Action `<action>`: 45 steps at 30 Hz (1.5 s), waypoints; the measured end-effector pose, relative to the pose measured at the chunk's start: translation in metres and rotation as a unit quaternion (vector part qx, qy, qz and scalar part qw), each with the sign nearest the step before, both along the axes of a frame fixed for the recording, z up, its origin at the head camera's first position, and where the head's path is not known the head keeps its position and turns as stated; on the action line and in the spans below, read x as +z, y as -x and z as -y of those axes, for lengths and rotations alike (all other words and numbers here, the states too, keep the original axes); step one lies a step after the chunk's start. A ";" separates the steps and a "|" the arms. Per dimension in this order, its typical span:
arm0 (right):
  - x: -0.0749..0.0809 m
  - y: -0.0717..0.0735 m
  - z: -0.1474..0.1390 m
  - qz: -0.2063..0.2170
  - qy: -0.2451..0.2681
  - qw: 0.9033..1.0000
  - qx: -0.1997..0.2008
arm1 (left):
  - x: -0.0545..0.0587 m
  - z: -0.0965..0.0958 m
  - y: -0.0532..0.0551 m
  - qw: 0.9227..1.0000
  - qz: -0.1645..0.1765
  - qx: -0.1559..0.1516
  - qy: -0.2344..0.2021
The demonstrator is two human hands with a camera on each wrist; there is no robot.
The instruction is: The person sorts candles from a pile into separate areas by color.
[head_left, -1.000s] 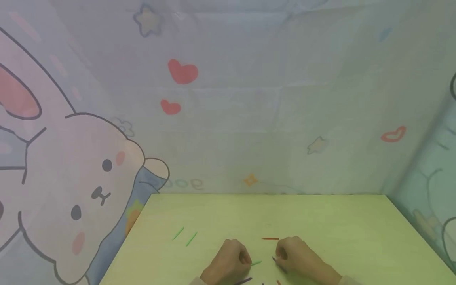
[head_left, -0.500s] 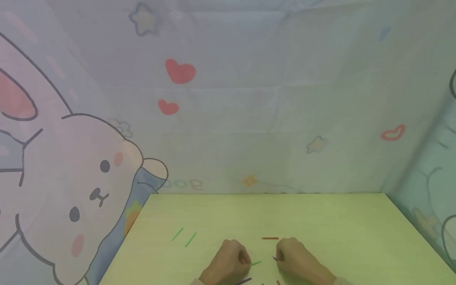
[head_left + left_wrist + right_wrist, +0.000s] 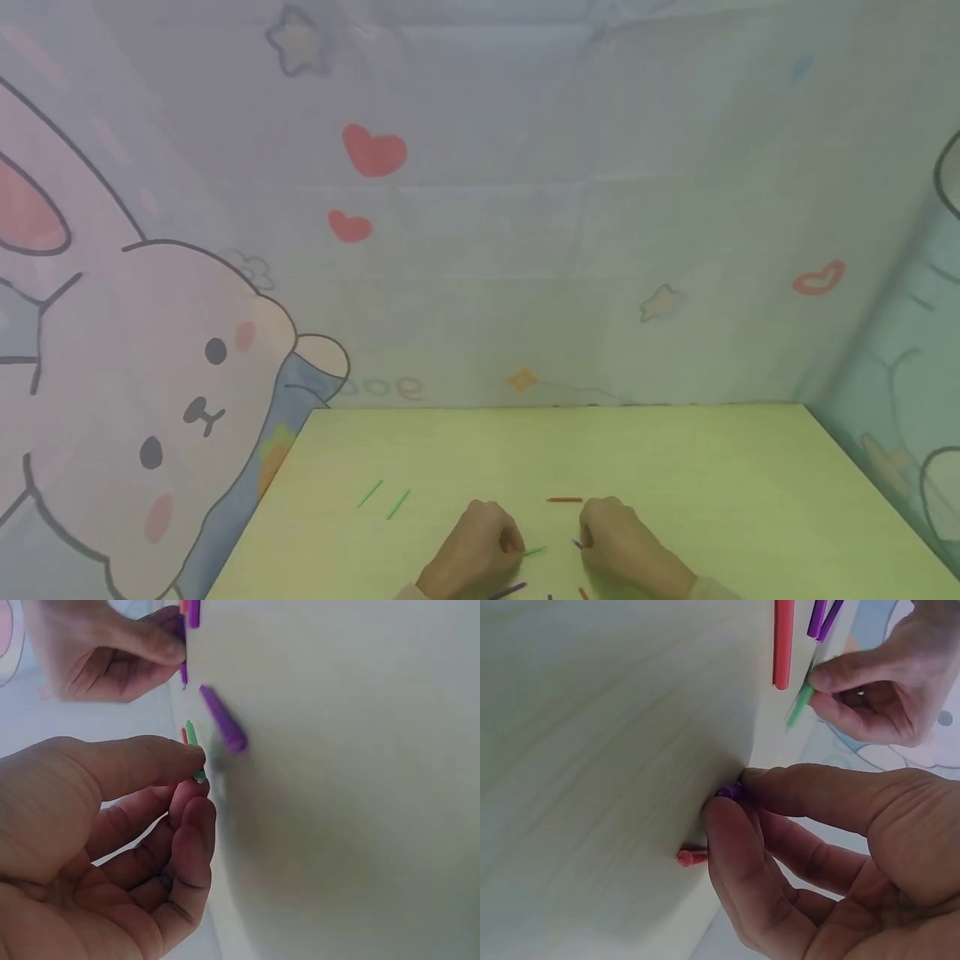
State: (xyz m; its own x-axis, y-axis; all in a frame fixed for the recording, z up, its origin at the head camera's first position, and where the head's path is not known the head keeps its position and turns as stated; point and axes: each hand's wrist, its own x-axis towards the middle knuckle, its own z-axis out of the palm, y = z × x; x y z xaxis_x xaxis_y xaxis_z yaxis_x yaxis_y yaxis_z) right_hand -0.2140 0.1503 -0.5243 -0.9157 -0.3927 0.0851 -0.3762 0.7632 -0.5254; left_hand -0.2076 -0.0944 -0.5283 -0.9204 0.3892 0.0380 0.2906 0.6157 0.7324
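My left hand (image 3: 474, 546) pinches a green crayon (image 3: 191, 733) between thumb and fingertips, close over the table; its tip points toward the right hand in the head view. Across a small gap, my right hand (image 3: 630, 542) pinches a purple crayon (image 3: 730, 792), mostly hidden by the fingers in the right wrist view. A red crayon (image 3: 564, 500) lies just beyond the hands, near the right knuckles. Below the left hand lies another purple crayon (image 3: 508, 591), seen large in the left wrist view.
Two green crayons (image 3: 398, 504) lie side by side on the pale yellow-green table (image 3: 675, 458), left of the hands. Near the bottom edge show the ends of a red crayon (image 3: 583, 594) and a purple one. A printed cloth (image 3: 487, 208) hangs behind the table.
The right hand's grip has shifted slightly, and the purple crayon's lower part has gone out of sight behind it. The left hand stays nearly still with the green crayon.
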 end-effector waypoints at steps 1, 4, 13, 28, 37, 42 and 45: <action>0.000 0.001 0.000 -0.004 -0.004 1.000 0.000 | 0.002 0.002 0.003 1.000 -0.018 -0.006 0.008; 0.001 0.004 -0.001 -0.013 -0.012 1.000 -0.001 | 0.014 0.012 0.014 0.997 -0.064 -0.010 0.034; 0.004 0.007 -0.004 0.012 -0.006 1.000 0.016 | 0.051 0.067 0.037 0.987 -0.139 0.055 0.058; 0.000 0.004 -0.006 0.005 -0.013 1.000 0.011 | 0.060 0.152 0.045 0.961 -0.135 0.230 0.068; -0.002 0.003 -0.007 -0.004 -0.014 1.000 0.011 | 0.034 0.173 0.052 0.955 -0.106 0.264 0.084; -0.003 0.002 -0.007 -0.013 -0.017 1.000 0.014 | 0.023 0.177 0.050 0.954 -0.087 0.274 0.082; -0.003 0.001 -0.007 -0.022 -0.017 0.999 0.019 | 0.017 0.180 0.051 0.951 -0.092 0.283 0.087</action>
State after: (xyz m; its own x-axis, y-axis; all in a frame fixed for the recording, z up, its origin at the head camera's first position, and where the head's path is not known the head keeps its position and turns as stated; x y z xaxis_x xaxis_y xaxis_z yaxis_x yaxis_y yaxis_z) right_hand -0.2145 0.1573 -0.5272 -0.8955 -0.4309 0.1116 -0.4281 0.7653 -0.4807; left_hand -0.2586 -0.2739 -0.5116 -0.9684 -0.1508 0.1984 -0.0096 0.8182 0.5749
